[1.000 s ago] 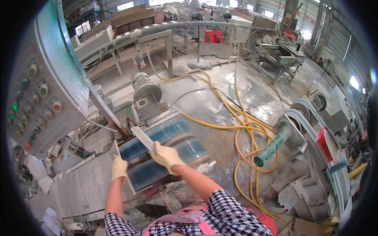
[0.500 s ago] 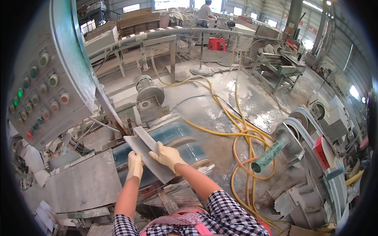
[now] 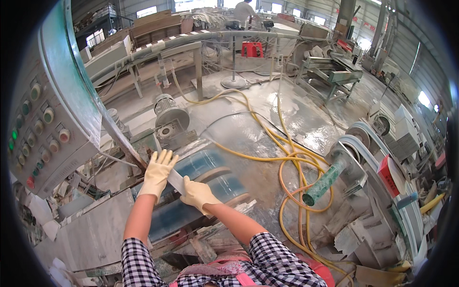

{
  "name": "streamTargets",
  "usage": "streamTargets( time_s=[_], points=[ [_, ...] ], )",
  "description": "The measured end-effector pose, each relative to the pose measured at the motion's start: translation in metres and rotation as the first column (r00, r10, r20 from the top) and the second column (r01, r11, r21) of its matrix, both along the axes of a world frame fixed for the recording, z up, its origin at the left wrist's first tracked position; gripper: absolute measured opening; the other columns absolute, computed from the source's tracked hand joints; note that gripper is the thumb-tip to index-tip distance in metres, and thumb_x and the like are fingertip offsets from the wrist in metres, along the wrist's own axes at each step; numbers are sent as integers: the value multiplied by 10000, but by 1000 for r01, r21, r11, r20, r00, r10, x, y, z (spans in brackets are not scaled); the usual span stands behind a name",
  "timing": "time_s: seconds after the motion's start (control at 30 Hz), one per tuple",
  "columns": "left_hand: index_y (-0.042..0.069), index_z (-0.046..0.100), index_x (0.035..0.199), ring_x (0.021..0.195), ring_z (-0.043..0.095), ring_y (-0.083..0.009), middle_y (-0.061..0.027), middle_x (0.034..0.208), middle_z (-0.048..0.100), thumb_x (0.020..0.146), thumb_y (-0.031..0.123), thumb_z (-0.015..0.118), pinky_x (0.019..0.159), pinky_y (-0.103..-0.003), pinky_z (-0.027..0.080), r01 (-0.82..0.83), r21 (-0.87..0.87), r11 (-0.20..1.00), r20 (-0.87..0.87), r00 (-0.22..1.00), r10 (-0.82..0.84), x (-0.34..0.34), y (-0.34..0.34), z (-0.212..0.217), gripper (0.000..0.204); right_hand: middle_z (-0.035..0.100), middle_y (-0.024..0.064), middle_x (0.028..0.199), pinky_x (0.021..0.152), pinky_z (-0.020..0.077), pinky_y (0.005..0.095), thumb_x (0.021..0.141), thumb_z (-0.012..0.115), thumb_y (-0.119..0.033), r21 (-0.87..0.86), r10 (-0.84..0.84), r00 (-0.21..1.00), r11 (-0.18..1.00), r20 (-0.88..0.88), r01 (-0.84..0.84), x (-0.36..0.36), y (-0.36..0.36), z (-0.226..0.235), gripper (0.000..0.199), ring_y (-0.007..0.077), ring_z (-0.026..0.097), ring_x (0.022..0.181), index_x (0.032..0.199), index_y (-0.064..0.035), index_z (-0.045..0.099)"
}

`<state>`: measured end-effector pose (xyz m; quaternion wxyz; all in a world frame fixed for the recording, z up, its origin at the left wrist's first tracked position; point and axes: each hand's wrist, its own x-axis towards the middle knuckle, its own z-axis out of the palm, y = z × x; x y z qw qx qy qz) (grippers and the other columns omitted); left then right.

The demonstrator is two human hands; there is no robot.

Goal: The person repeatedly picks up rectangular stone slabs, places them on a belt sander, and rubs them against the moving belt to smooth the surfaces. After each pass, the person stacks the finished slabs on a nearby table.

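Note:
Both my hands wear cream rubber gloves. My right hand [image 3: 197, 194] is closed on the near end of a narrow grey stone slab [image 3: 176, 182], with the thumb up along its edge. My left hand [image 3: 159, 173] lies flat over the slab's far part, fingers stretched out and slightly apart, hiding much of it. Whether one or two pieces are there cannot be told. Beneath the hands run the wet blue belts [image 3: 224, 185] of a conveyor, with a pale brown strip between them.
A control panel [image 3: 43, 129] with several buttons stands at the left. Yellow hoses [image 3: 299, 162] tangle across the wet floor. A motor [image 3: 169, 115] sits beyond the belts, a green cylinder [image 3: 325, 184] on a machine at right. Far back, a person [image 3: 245, 13] is near a red stool [image 3: 252, 49].
My left hand has let go its grip on the near grey slab and moved up, its fingers now stretched flat. The broad slab face no longer shows. The view has shifted slightly.

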<state>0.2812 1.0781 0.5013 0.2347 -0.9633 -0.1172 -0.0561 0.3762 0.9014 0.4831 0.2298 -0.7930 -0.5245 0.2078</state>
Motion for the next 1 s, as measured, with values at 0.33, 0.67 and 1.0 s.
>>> streamTargets(
  time_s=[0.33, 0.67, 1.0],
  points=[
    [122, 763, 819, 969, 698, -266, -95, 858, 740, 654, 297, 832, 1074, -409, 410, -106, -126, 986, -452, 891, 38, -17, -16, 16, 250, 705, 255, 918, 772, 547, 508, 757, 739, -323, 27, 356, 933, 933, 58, -358, 22, -5, -1, 572, 433, 694, 888, 1170, 4, 517],
    [1, 745, 1047, 964, 687, -404, -241, 993, 725, 662, 515, 831, 968, -417, 504, -424, -612, 667, -300, 905, 301, -115, -73, 0, 648, 698, 224, 1084, 865, 521, 474, 737, 765, -389, -130, 803, 594, 594, 47, -794, 32, 9, 22, 812, 414, 675, 970, 1445, -123, 469],
    [48, 534, 1424, 1410, 419, -239, -120, 1470, 519, 998, 400, 563, 1181, -394, 274, 167, -985, 45, 148, 675, 723, -208, -91, -75, 554, 441, 221, 1515, 1173, 337, 402, 613, 931, -239, 362, 162, 957, 930, -239, -67, 74, -86, -26, 1191, 377, 391, 1432, 1567, -34, 248]
  ],
)
